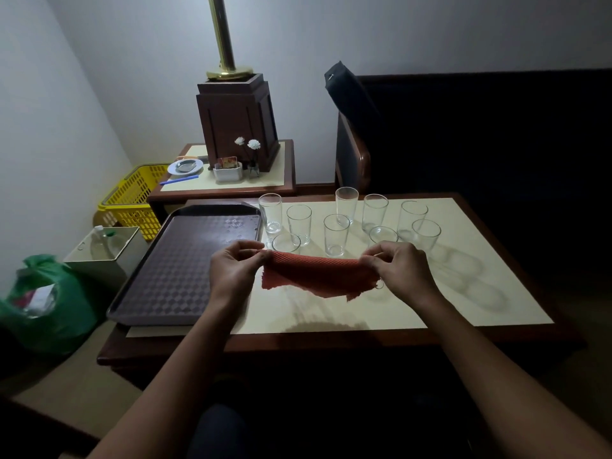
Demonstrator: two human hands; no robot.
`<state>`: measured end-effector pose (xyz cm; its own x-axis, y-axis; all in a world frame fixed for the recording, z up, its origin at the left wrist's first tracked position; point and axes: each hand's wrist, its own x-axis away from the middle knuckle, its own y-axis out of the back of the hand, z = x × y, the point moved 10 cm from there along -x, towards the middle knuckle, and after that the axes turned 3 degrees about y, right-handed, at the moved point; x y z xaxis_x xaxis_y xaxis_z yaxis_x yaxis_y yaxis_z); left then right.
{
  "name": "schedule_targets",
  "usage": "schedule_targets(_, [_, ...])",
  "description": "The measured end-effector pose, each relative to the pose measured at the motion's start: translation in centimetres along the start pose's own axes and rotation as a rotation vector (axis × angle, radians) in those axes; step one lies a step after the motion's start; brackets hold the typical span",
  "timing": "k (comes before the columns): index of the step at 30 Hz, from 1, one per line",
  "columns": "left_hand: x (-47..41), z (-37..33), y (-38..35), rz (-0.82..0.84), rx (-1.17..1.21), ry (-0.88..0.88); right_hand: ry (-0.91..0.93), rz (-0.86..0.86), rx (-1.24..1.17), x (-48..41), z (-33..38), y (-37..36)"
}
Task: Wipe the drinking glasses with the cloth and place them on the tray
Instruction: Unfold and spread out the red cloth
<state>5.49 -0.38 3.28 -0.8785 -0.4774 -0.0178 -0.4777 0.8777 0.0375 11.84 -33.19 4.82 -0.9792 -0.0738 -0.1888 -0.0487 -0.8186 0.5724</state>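
Observation:
A red-orange cloth (319,274) hangs stretched between my hands above the table. My left hand (233,271) pinches its left top corner and my right hand (402,268) pinches its right top corner. Several clear drinking glasses (336,235) stand upright on the cream table top behind the cloth. Two of them, low in front, are partly hidden by the cloth and my hands. A dark brown tray (178,270) with a checkered surface lies at the table's left end, with no glass on it.
A side table (228,183) behind holds a lamp base, a dish, a white holder and small flowers. A yellow basket (132,200), a white bin (106,253) and a green bag (46,303) sit on the floor at left. A dark chair (354,150) stands behind the table.

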Motion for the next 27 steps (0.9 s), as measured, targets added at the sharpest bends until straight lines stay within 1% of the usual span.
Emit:
schedule_targets(2, [0.1, -1.2, -0.3, 0.022, -0.034, -0.035, -0.006, 0.024, -0.079, -0.3, 0.1, 0.1])
schedule_targets(4, [0.1, -2.0, -0.7, 0.094, -0.040, -0.025, 0.002, 0.061, -0.124, -0.5, 0.5, 0.1])
schedule_targets(6, [0.1, -2.3, -1.4, 0.214, -0.017, 0.039, 0.029, 0.092, -0.103, -0.8, 1.2, 0.2])
schedule_targets(8, [0.2, -2.7, -1.9, 0.309, -0.090, 0.047, 0.069, 0.109, -0.016, -1.0, 2.2, 0.5])
schedule_targets(10, [0.0, -3.4, -2.0, 0.338, -0.300, -0.045, 0.137, 0.137, 0.147, -1.2, 3.3, 0.7])
schedule_targets(12, [-0.6, -4.1, -2.2, 0.320, -0.601, -0.202, 0.219, 0.194, 0.331, -1.3, 4.3, 0.3])
schedule_targets(14, [-0.8, -4.9, -2.9, 0.331, -0.845, -0.371, 0.266, 0.245, 0.449, -1.3, 4.5, 0.0])
schedule_targets(15, [-0.6, -5.2, -3.5, 0.363, -0.919, -0.446, 0.275, 0.259, 0.467, -1.3, 4.6, 0.1])
schedule_targets(17, [-0.6, -5.6, -4.3, 0.437, -1.033, -0.543, 0.263, 0.271, 0.436, -1.4, 4.9, 0.7])
schedule_targets(20, [-1.2, -6.1, -4.3, 0.487, -1.167, -0.583, 0.186, 0.303, 0.325, -1.7, 4.5, 1.8])
schedule_targets(21, [-1.7, -6.3, -4.0, 0.483, -1.173, -0.551, 0.137, 0.330, 0.231, -1.8, 4.1, 2.1])
schedule_targets(22, [-2.1, -6.4, -3.6, 0.486, -1.121, -0.487, 0.079, 0.356, 0.084, -1.8, 3.7, 2.2])
schedule_targets(23, [-2.4, -6.3, -3.3, 0.497, -1.001, -0.381, 0.014, 0.372, -0.092, -1.7, 3.4, 2.1])
schedule_targets(25, [-2.3, -5.7, -3.4, 0.536, -0.612, -0.136, -0.103, 0.357, -0.384, -1.8, 2.8, 1.7])
schedule_targets(26, [-2.2, -5.4, -3.4, 0.510, -0.428, -0.045, -0.140, 0.321, -0.457, -1.9, 2.5, 1.6])
schedule_targets(27, [-2.0, -5.1, -3.5, 0.462, -0.297, 0.010, -0.167, 0.271, -0.490, -2.1, 2.0, 1.5])
